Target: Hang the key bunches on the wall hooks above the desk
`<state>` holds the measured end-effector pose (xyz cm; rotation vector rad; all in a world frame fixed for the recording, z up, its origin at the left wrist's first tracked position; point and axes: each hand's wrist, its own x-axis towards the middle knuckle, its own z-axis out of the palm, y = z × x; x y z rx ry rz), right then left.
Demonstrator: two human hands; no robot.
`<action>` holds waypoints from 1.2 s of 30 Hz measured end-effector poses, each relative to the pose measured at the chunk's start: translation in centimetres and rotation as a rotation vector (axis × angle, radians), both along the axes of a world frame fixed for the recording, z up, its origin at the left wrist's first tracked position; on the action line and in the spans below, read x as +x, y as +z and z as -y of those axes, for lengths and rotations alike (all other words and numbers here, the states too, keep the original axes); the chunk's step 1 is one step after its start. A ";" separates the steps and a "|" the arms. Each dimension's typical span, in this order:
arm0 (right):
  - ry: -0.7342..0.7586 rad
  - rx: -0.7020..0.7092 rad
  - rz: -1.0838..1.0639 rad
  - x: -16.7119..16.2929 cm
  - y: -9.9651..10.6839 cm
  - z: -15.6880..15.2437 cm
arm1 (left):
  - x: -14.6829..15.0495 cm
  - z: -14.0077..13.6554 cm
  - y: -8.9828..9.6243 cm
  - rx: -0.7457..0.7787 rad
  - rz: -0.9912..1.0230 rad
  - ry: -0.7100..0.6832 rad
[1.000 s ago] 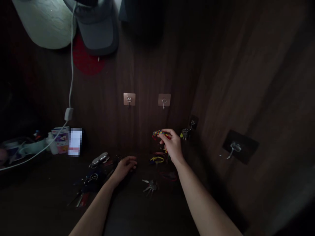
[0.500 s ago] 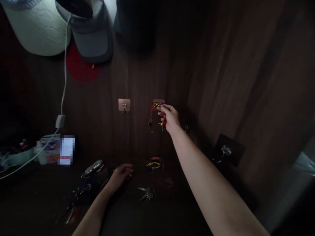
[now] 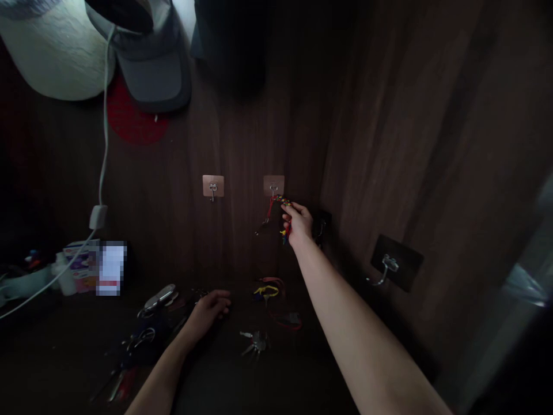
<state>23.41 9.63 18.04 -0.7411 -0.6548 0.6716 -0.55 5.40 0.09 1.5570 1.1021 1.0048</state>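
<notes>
My right hand pinches a multicoloured braided cord just below a metal wall hook on a copper-coloured plate. A thin red loop hangs from the cord's left end, with a small metal piece dangling from it. Whether the cord touches the hook I cannot tell. Red, yellow and blue ends show beneath my fingers. My left hand rests on the dark shelf, fingers loosely bent and apart, holding nothing. Near it lie a bunch of keys and a yellow cord.
A second hook is on the wall to the left, and a larger hook on the right panel. Caps and a white cable hang at upper left. A pocketknife and other metal items lie left of my left hand.
My right hand has lowered with the braided cord, slightly away from the hook, uncovering its plate. The left hand stays on the shelf. The whole view has shifted a little.
</notes>
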 end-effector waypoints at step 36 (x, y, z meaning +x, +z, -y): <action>0.098 -0.220 0.283 0.8 -15.7 4.9 | 0.1 0.6 0.5 0.022 -0.063 -0.012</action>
